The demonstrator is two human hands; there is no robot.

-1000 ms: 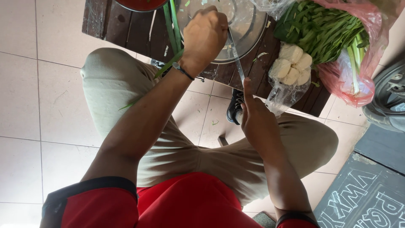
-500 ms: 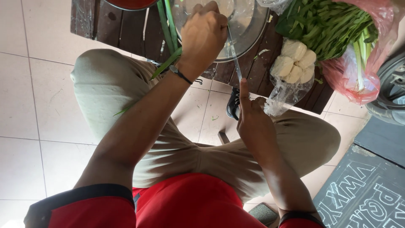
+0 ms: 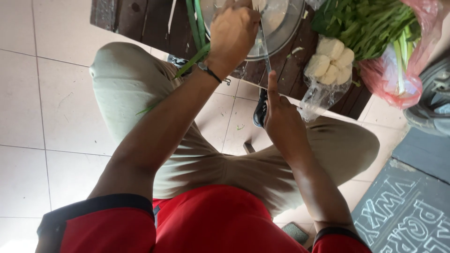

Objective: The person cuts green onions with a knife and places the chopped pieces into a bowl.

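pale floor tiles (image 3: 42, 93) fill the nine o'clock side, and a dark slatted wooden table (image 3: 140, 18) runs along twelve o'clock. on it sits a metal bowl (image 3: 286, 28), with the left hand (image 3: 232, 35) closed over its near rim around something small, though what it grips is hidden by the fingers. long green stalks (image 3: 194, 44) run under that wrist and hang off the table edge toward seven o'clock. the right hand (image 3: 281, 122) is at the centre, below the table edge, closed on a knife (image 3: 265, 51) with its forefinger laid along the spine; the thin blade points up toward twelve o'clock and reaches into the bowl just beside the left hand. at one o'clock lie white blocks (image 3: 330, 61) in a clear bag (image 3: 318, 96), touching the table's near edge. leafy greens (image 3: 365, 23) spill from a pink bag (image 3: 398, 79) at two o'clock. a grey mat (image 3: 412, 201) lies at four o'clock.
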